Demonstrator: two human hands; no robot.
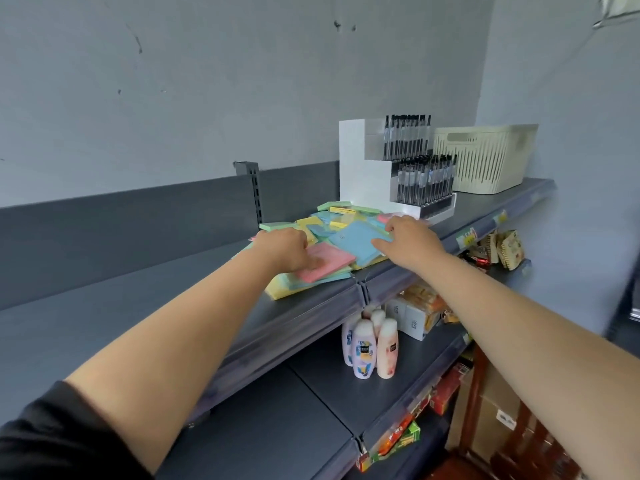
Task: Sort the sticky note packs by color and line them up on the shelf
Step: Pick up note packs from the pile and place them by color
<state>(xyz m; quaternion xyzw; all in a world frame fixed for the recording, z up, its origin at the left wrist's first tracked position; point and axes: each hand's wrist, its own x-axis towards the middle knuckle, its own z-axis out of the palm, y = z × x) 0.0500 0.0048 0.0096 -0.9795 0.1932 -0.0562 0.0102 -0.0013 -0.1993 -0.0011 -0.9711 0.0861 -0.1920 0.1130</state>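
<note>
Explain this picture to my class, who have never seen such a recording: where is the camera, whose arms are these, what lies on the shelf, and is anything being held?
There is no machine here. The one picture comes from a wide-angle camera worn on a person's head, looking forward and down, so the two bare arms are the wearer's own. They reach to a dark top shelf bearing a jumbled pile of sticky note packs in green, yellow, blue and pink. The left hand rests on a pink pack; the right hand touches a blue pack. Whether either hand truly grips its pack is too blurred to tell. Behind the pile stand a white pen display and a cream basket. Lotion bottles stand on the shelf below.
</note>
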